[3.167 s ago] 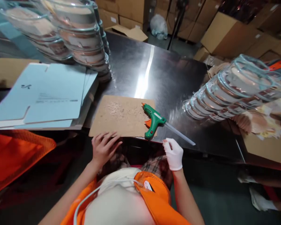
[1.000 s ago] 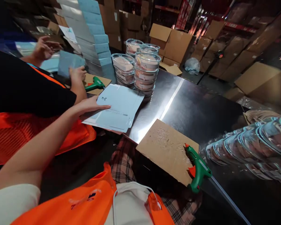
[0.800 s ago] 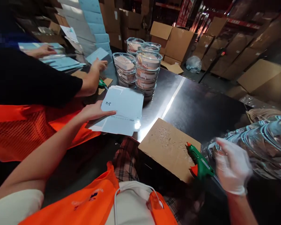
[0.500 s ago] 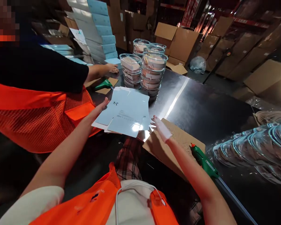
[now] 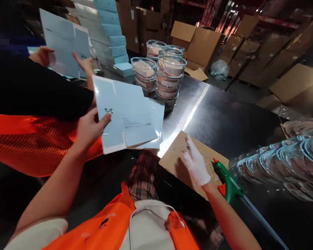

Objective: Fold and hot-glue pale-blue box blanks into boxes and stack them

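Observation:
My left hand (image 5: 92,126) grips the left side of a flat white box blank (image 5: 133,119), thumb on top beside a small dark logo. The blank is tilted, and more white sheets (image 5: 156,113) lie partly under it near the table edge. My right hand (image 5: 197,161), in a white glove that leaves some fingertips bare, hovers with fingers apart over a brown cardboard sheet (image 5: 172,156). To the right of that hand lies a green glue gun (image 5: 229,182) with an orange tip and trigger, a clear glue stick running out of its back.
Stacked clear round tubs (image 5: 170,76) stand at the table's back. More tubs (image 5: 284,161) lie sideways at the right. At left, a co-worker's hands (image 5: 86,66) hold another white blank (image 5: 65,45) before a tall stack of white boxes (image 5: 111,31). An opened carton (image 5: 206,45) stands beyond the table.
My left hand has closed on the top blank and shifted it left, fanning the sheets. My right hand has moved right, away from them. The co-worker has raised a white blank.

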`<state>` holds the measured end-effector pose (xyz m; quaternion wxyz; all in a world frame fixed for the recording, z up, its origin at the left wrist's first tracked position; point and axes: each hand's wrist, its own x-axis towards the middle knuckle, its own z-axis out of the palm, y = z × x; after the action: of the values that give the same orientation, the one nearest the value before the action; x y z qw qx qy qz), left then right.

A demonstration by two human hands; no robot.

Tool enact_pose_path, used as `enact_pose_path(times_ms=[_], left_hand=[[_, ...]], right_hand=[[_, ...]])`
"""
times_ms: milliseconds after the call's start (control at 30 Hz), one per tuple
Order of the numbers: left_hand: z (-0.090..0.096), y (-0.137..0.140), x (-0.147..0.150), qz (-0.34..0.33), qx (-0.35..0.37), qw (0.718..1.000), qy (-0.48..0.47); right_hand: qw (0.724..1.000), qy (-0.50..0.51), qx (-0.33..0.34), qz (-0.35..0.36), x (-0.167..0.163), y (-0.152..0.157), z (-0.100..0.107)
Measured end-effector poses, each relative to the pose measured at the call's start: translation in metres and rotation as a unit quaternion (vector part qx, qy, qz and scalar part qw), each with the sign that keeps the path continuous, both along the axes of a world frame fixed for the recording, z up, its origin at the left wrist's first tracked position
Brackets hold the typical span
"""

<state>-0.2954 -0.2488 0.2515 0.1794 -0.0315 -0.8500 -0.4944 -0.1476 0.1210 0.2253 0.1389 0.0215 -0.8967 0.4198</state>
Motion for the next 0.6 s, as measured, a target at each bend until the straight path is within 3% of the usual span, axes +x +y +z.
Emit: enact_pose_path(times_ms=[67,133,200,267,333,367,433,533,600], left_hand=[[0.023,0.009,0.038,-0.034,0.043,0.998,0.025],[0.036,0.031,0.073,-0.119,0.0,0.992,0.03],[0.032,0.058,0.098,-0.254,-0.066,0.965,0.015],[0.01,0.083,0.117,-0.392,-0.112,0.913,-0.003],[-0.02,0.096,0.131,-0.482,-0.12,0.868,-0.024],[-0.035,0.098,0.136,-0.499,-0.113,0.858,-0.037],[-0.059,0.093,0.14,-0.487,-0.096,0.867,-0.047],[-0.074,0.076,0.135,-0.483,-0.11,0.868,-0.021],[-0.077,0.069,0.128,-0.501,-0.14,0.854,-0.008]], right_hand=[[0.982,0.158,0.1,-0.011,0.037,0.015,0.014],[0.94,0.283,0.188,-0.035,0.064,0.018,0.031],[0.915,0.322,0.234,-0.07,0.081,0.014,0.043],[0.92,0.294,0.237,-0.103,0.091,0.008,0.044],[0.941,0.24,0.203,-0.126,0.102,0.003,0.034],[0.951,0.215,0.177,-0.133,0.11,0.002,0.026],[0.971,0.155,0.116,-0.139,0.126,0.002,0.011],[0.995,-0.03,-0.03,-0.086,0.145,0.011,-0.003],[0.97,-0.179,-0.162,-0.012,0.151,0.02,-0.007]])
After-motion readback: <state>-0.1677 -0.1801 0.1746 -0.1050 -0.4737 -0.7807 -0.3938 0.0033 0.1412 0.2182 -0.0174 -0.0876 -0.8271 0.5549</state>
